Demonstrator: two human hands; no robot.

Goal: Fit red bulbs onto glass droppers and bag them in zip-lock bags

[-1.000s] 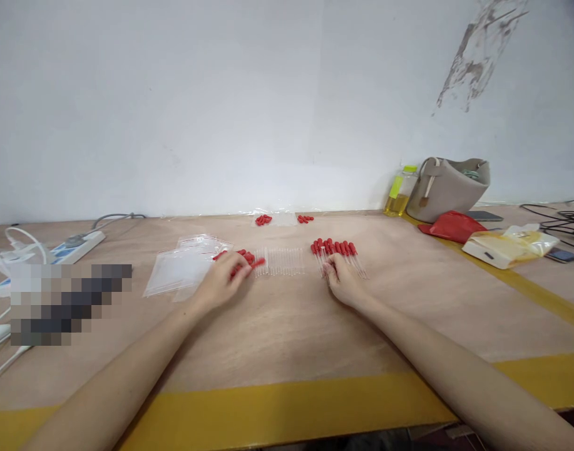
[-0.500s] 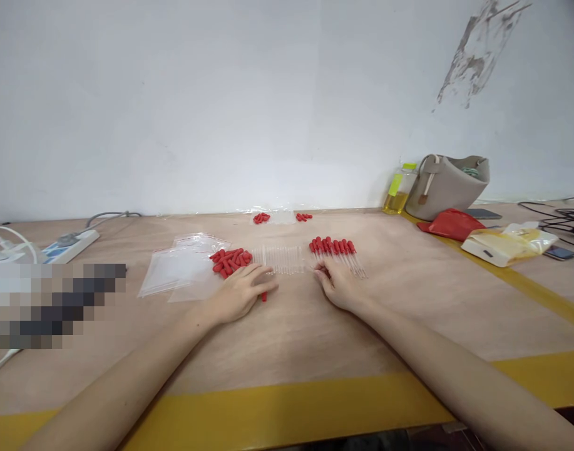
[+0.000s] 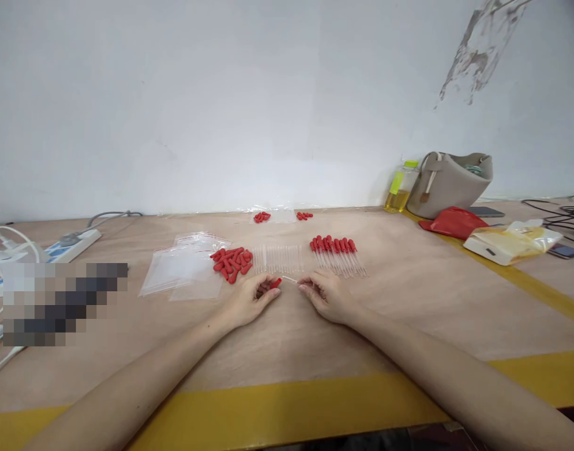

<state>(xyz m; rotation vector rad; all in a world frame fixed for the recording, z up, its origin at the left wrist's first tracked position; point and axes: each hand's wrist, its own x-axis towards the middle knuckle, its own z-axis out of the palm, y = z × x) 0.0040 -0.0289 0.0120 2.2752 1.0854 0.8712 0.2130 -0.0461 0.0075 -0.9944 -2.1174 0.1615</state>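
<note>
- The left hand (image 3: 251,299) pinches a red cap (image 3: 276,283); the right hand (image 3: 327,295) pinches a thin clear tube (image 3: 290,280).
- Cap and tube meet end to end between the two hands, just above the table (image 3: 287,338).
- Risk: the slim tube could bend or slip aside if pushed off-axis.
- Spare caps (image 3: 231,262) lie just behind the left hand and could scatter if brushed.

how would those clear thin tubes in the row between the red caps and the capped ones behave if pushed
The clear tubes look thin and round, lying flat on the table, so they would probably roll or scatter at a nudge. They seem light, and likely fragile if glass; the material cannot be told.
</note>
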